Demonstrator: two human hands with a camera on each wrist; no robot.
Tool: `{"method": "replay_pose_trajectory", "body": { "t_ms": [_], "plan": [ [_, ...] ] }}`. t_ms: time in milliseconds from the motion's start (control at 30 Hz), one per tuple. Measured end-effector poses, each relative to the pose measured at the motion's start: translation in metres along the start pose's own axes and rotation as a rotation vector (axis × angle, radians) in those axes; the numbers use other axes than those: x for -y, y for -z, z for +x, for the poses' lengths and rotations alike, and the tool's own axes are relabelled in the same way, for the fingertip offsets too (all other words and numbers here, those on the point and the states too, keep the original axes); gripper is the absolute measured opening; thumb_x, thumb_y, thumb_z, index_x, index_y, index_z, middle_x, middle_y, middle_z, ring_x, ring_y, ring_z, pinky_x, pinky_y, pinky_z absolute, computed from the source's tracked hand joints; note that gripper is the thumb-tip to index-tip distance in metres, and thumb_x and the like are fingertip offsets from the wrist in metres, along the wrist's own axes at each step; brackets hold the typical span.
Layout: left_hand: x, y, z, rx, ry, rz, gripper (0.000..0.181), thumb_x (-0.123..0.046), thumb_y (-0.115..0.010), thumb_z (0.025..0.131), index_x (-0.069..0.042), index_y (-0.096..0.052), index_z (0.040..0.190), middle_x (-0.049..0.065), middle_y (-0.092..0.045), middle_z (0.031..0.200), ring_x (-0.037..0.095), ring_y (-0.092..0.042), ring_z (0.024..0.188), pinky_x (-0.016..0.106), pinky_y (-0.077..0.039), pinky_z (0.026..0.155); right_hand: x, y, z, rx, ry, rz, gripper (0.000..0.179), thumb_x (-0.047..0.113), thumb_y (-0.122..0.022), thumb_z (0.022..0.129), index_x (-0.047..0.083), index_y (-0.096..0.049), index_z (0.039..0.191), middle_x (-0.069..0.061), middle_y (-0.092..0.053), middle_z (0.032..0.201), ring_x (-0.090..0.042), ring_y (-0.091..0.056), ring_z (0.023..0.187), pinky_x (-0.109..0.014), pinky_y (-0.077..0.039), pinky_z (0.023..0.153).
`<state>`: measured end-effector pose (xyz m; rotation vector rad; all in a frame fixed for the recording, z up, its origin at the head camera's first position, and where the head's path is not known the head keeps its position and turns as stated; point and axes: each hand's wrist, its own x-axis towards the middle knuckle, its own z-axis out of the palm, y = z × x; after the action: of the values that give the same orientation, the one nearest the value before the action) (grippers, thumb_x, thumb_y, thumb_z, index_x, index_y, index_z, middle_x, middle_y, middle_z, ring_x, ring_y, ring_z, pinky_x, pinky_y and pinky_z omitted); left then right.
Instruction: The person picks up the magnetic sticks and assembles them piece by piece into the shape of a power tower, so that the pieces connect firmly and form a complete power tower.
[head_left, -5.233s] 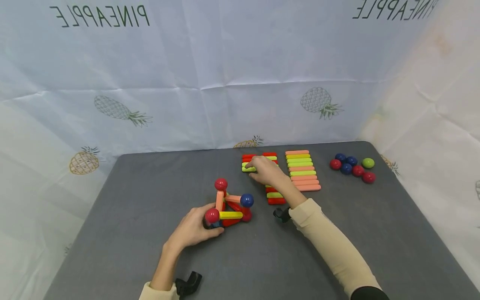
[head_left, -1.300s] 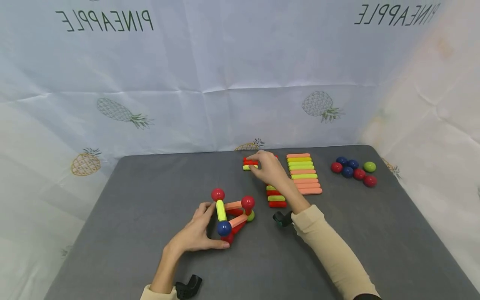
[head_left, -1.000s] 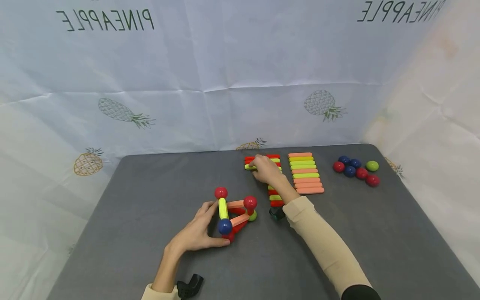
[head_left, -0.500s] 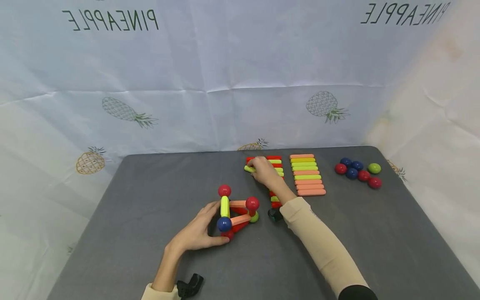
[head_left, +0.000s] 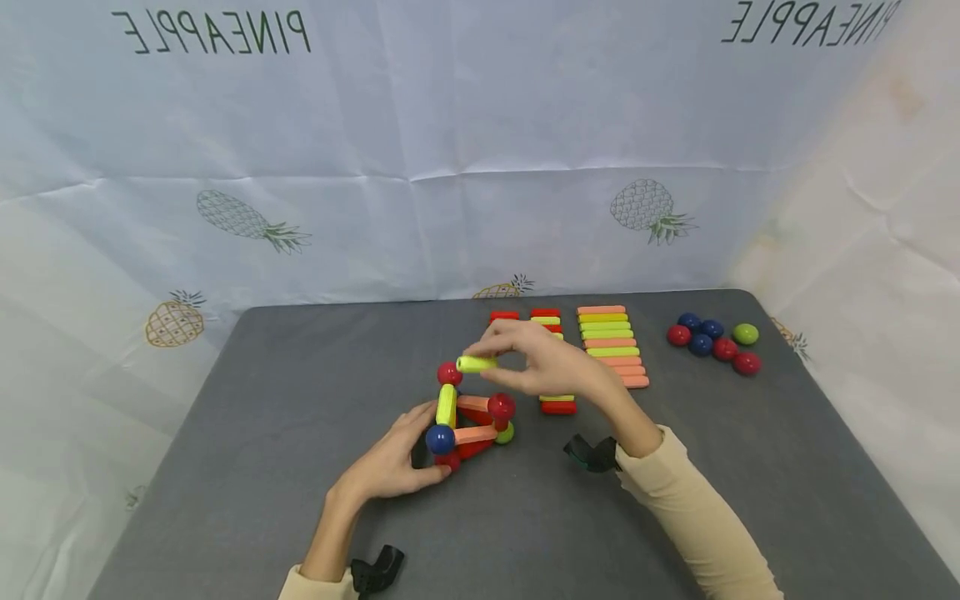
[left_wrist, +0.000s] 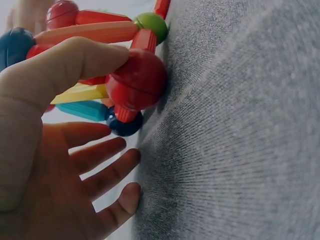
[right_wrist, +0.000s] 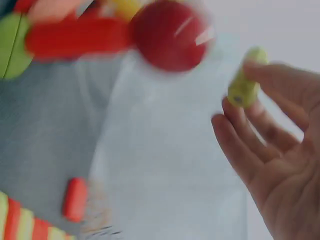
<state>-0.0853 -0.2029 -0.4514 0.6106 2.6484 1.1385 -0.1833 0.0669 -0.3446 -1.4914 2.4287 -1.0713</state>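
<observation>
A frame of magnetic sticks and balls (head_left: pixel 476 434) stands on the grey table, with red, blue and green balls at its corners. My left hand (head_left: pixel 393 458) holds its near left side. In the left wrist view, the thumb lies on a low red ball (left_wrist: pixel 142 82) and the forefinger reaches a dark blue ball (left_wrist: pixel 124 122); the other fingers are spread. My right hand (head_left: pixel 551 358) pinches a short yellow-green stick (head_left: pixel 477 364) between thumb and fingers. That stick is raised beside the frame's far red ball (head_left: pixel 449 373), overlapping its edge in the head view.
Behind the right hand lie a red stick (head_left: pixel 504 316) and a red and yellow-green row (head_left: pixel 558 407), partly hidden. To their right is a row of longer salmon and yellow-green sticks (head_left: pixel 611 342). Loose balls (head_left: pixel 701 344) sit at the far right. A pineapple-print cloth (head_left: pixel 420 233) hangs behind.
The right hand has lifted the yellow-green stick from the left row and brought it toward me, up to the frame. Since the oldest frame, the frame has been turned within the left hand's hold.
</observation>
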Motion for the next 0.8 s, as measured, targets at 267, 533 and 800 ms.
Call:
{"method": "replay_pose_trajectory", "body": {
  "t_ms": [267,533,800],
  "plan": [
    [-0.001,0.002,0.001,0.0,0.003,0.02,0.077,-0.029,-0.075,0.087,-0.011,-0.042,0.155,0.012,-0.049,0.155,0.035,-0.048,0.138,0.062,-0.043,0.11,0.033,-0.009,-0.011,0.173,0.076,-0.127,0.03,0.009,-0.073,0.093,0.008,-0.073,0.123,-0.004,-0.067,0.108,-0.011,-0.06,0.089,-0.021,-0.055,0.076],
    [0.0,0.003,0.002,0.011,0.008,0.021,0.075,-0.028,-0.075,0.088,-0.011,-0.044,0.154,0.01,-0.051,0.153,0.034,-0.049,0.136,0.061,-0.044,0.109,0.031,-0.015,-0.01,0.198,0.052,-0.107,0.029,0.007,-0.074,0.092,0.008,-0.075,0.121,-0.002,-0.065,0.098,-0.01,-0.056,0.081,-0.016,-0.048,0.068],
    [0.0,0.003,0.003,0.01,-0.015,0.021,0.072,-0.026,-0.075,0.088,-0.012,-0.045,0.153,0.01,-0.052,0.152,0.033,-0.05,0.136,0.06,-0.044,0.11,0.029,-0.023,-0.005,0.24,0.051,-0.152,0.03,0.009,-0.075,0.092,0.011,-0.075,0.122,-0.001,-0.063,0.095,-0.015,-0.056,0.077,-0.014,-0.044,0.065]
  ]
}}
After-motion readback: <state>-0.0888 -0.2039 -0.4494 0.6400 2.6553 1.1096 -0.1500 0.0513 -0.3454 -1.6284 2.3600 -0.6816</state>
